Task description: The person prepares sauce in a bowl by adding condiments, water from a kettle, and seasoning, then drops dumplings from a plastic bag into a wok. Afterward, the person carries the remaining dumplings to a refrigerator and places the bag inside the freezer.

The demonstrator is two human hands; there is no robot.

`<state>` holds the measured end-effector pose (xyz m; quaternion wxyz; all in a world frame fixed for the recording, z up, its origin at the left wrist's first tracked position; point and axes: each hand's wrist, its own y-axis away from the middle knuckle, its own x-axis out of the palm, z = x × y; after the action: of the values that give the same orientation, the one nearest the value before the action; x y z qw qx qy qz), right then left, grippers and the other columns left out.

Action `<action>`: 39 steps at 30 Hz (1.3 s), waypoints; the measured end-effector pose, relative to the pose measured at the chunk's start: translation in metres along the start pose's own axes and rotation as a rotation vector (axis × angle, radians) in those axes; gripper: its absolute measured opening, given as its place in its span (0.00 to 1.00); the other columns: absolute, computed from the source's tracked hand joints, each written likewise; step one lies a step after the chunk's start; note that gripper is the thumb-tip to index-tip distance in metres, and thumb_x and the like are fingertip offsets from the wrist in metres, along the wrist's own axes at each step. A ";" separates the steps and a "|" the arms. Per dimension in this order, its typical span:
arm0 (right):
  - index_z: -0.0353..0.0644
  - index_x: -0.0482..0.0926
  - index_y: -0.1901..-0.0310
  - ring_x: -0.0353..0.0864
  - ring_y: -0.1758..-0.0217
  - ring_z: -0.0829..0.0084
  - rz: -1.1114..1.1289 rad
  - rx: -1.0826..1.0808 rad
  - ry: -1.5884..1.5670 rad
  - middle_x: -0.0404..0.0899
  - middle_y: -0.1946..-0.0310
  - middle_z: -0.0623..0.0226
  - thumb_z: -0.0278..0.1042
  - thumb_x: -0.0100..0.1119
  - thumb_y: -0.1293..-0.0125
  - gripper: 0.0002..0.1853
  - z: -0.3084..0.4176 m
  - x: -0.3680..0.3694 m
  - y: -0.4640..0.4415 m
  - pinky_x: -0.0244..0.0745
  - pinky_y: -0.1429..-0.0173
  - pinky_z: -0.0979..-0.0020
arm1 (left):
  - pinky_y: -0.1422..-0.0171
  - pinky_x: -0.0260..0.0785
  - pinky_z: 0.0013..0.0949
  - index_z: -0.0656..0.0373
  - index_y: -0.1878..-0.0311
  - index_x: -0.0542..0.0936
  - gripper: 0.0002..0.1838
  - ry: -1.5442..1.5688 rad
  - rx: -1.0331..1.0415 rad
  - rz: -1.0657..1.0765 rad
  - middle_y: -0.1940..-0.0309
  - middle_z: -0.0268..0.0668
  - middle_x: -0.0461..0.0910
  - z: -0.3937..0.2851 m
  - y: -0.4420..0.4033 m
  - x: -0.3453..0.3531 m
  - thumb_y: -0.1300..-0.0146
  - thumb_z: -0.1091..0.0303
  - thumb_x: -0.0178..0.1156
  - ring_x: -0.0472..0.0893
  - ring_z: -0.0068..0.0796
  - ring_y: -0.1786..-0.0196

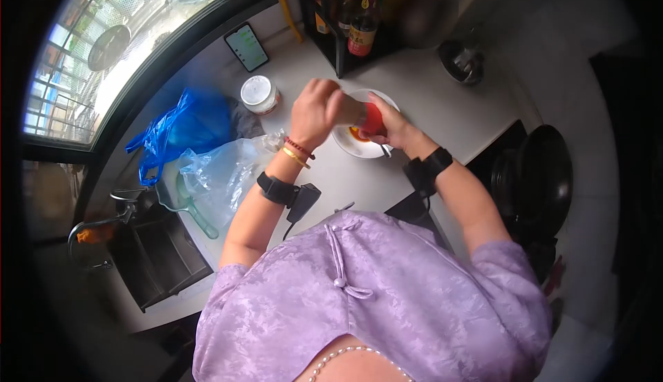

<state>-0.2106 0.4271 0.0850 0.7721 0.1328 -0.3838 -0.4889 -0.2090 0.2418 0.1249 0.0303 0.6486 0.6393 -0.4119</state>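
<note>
Above a white bowl (356, 151), my right hand (392, 125) is closed around a small red container (373, 118). My left hand (319, 111) is curled into a loose fist just left of that container. Motion blur smears its fingertips, and whatever they grip is hidden. Some orange-red food or sauce (358, 133) shows inside the bowl, partly covered by the hands. At the lower right rim, the end of a spoon handle (386, 151) sticks out.
A lidded white tub (259, 94), a phone (246, 47), a blue bag (190, 126) and a clear bag (224, 175) lie leftward. The sink (159, 261) is lower left. Sauce bottles (362, 26) stand on a rack behind; a dark wok (545, 178) is at right.
</note>
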 end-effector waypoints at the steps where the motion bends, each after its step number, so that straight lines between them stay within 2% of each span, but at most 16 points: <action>1: 0.44 0.70 0.70 0.59 0.94 0.79 -0.013 0.002 0.014 0.70 0.86 0.65 0.63 0.33 0.39 0.27 0.001 0.002 0.004 0.51 0.91 0.81 | 0.60 0.65 0.36 0.61 0.65 0.73 0.14 0.017 0.028 0.059 0.67 0.45 0.74 -0.004 -0.001 -0.002 0.41 0.58 0.47 0.73 0.45 0.61; 3: 0.44 0.70 0.70 0.60 0.93 0.79 -0.022 0.004 0.043 0.71 0.85 0.65 0.66 0.33 0.40 0.29 0.008 0.003 0.009 0.51 0.91 0.82 | 0.59 0.65 0.36 0.61 0.65 0.74 0.14 0.115 -0.054 0.013 0.67 0.45 0.74 0.016 0.001 0.006 0.41 0.59 0.47 0.73 0.45 0.62; 5: 0.42 0.69 0.60 0.67 0.87 0.80 0.050 0.005 0.219 0.73 0.79 0.63 0.68 0.32 0.41 0.32 0.014 -0.001 0.010 0.57 0.88 0.84 | 0.58 0.65 0.32 0.63 0.65 0.74 0.17 0.309 -0.224 -0.024 0.69 0.44 0.74 0.033 0.008 0.013 0.39 0.58 0.44 0.74 0.40 0.65; 8: 0.37 0.71 0.68 0.67 0.89 0.81 -0.035 -0.100 0.408 0.72 0.85 0.65 0.73 0.32 0.45 0.38 0.009 -0.003 0.009 0.60 0.88 0.84 | 0.59 0.64 0.29 0.64 0.65 0.74 0.19 0.478 -0.386 -0.081 0.72 0.42 0.75 0.053 0.023 0.020 0.38 0.55 0.42 0.74 0.34 0.67; 13: 0.34 0.70 0.67 0.67 0.91 0.81 -0.140 -0.139 0.554 0.69 0.87 0.67 0.72 0.35 0.45 0.39 -0.002 -0.019 0.000 0.62 0.88 0.82 | 0.59 0.64 0.29 0.64 0.65 0.74 0.22 0.394 -0.403 -0.072 0.73 0.42 0.75 0.061 0.032 0.015 0.38 0.53 0.41 0.73 0.31 0.68; 15: 0.35 0.70 0.64 0.67 0.92 0.80 -0.268 -0.138 0.887 0.68 0.89 0.67 0.72 0.35 0.45 0.38 -0.001 -0.018 -0.001 0.62 0.88 0.80 | 0.60 0.64 0.29 0.64 0.65 0.74 0.22 0.364 -0.408 -0.068 0.73 0.42 0.75 0.063 0.033 0.016 0.38 0.53 0.41 0.74 0.31 0.68; 16: 0.35 0.70 0.64 0.67 0.92 0.80 -0.270 -0.141 0.888 0.68 0.89 0.67 0.72 0.35 0.45 0.38 0.002 -0.016 0.000 0.62 0.88 0.80 | 0.60 0.64 0.29 0.64 0.65 0.74 0.22 0.365 -0.405 -0.069 0.73 0.42 0.75 0.063 0.032 0.015 0.38 0.53 0.41 0.74 0.31 0.68; 18: 0.38 0.70 0.56 0.65 0.92 0.80 -0.254 -0.156 0.843 0.69 0.85 0.65 0.66 0.33 0.41 0.34 0.007 -0.013 0.000 0.60 0.88 0.81 | 0.60 0.65 0.30 0.64 0.65 0.74 0.22 0.401 -0.418 -0.073 0.74 0.42 0.75 0.062 0.033 0.014 0.38 0.52 0.41 0.74 0.32 0.68; 19: 0.37 0.70 0.56 0.66 0.92 0.78 -0.353 -0.085 1.035 0.70 0.85 0.63 0.66 0.34 0.41 0.34 0.013 -0.009 0.003 0.61 0.87 0.78 | 0.60 0.65 0.30 0.64 0.65 0.74 0.22 0.401 -0.430 -0.066 0.74 0.42 0.75 0.062 0.039 0.014 0.38 0.52 0.41 0.74 0.32 0.68; 22: 0.37 0.70 0.56 0.65 0.92 0.76 -0.440 -0.072 1.130 0.70 0.85 0.62 0.66 0.35 0.41 0.34 0.013 -0.013 0.002 0.62 0.85 0.76 | 0.60 0.65 0.30 0.64 0.64 0.74 0.22 0.266 -0.381 -0.060 0.73 0.42 0.75 0.067 0.031 0.014 0.38 0.52 0.41 0.74 0.33 0.68; 29: 0.38 0.69 0.53 0.65 0.89 0.79 -0.398 -0.139 1.035 0.72 0.80 0.62 0.65 0.40 0.42 0.33 0.024 -0.007 0.015 0.62 0.84 0.78 | 0.63 0.67 0.31 0.64 0.65 0.74 0.23 0.376 -0.433 -0.106 0.72 0.41 0.76 0.070 0.042 0.014 0.38 0.52 0.41 0.75 0.32 0.69; 31: 0.38 0.69 0.54 0.67 0.89 0.77 -0.377 -0.190 0.990 0.72 0.80 0.62 0.66 0.40 0.43 0.34 0.022 -0.007 0.016 0.64 0.83 0.76 | 0.71 0.69 0.31 0.62 0.63 0.73 0.22 0.716 -0.700 -0.033 0.72 0.38 0.75 0.069 0.045 0.012 0.38 0.50 0.42 0.76 0.29 0.71; 33: 0.37 0.68 0.56 0.68 0.88 0.75 -0.357 -0.242 0.945 0.72 0.81 0.62 0.67 0.40 0.43 0.34 0.019 -0.005 0.018 0.65 0.82 0.75 | 0.75 0.68 0.30 0.60 0.62 0.72 0.21 0.873 -0.772 -0.063 0.72 0.37 0.75 0.068 0.052 0.013 0.38 0.50 0.42 0.76 0.28 0.72; 36: 0.36 0.67 0.53 0.72 0.82 0.70 -0.330 -0.332 0.930 0.73 0.78 0.60 0.67 0.40 0.43 0.35 0.018 -0.001 0.015 0.69 0.76 0.72 | 0.76 0.67 0.32 0.55 0.59 0.70 0.20 1.241 -1.034 -0.114 0.67 0.36 0.74 0.062 0.061 0.014 0.39 0.47 0.41 0.76 0.31 0.69; 38: 0.40 0.64 0.49 0.77 0.69 0.67 -0.249 -0.769 1.059 0.75 0.73 0.63 0.66 0.40 0.42 0.35 0.016 0.011 0.013 0.71 0.69 0.75 | 0.74 0.64 0.30 0.53 0.56 0.70 0.22 1.437 -1.067 -0.032 0.65 0.36 0.75 0.059 0.069 0.015 0.40 0.45 0.40 0.76 0.35 0.65; 39: 0.40 0.64 0.48 0.75 0.57 0.57 -0.277 -0.758 1.151 0.75 0.67 0.56 0.65 0.43 0.44 0.35 0.022 0.022 0.024 0.71 0.59 0.69 | 0.74 0.63 0.30 0.53 0.55 0.70 0.23 1.567 -1.082 0.019 0.64 0.36 0.75 0.059 0.073 0.018 0.40 0.45 0.40 0.75 0.36 0.65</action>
<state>-0.2053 0.4238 0.1240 0.7761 0.1401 0.3031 -0.5349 -0.1787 0.2102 0.0402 -0.1074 0.6435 0.5765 0.4919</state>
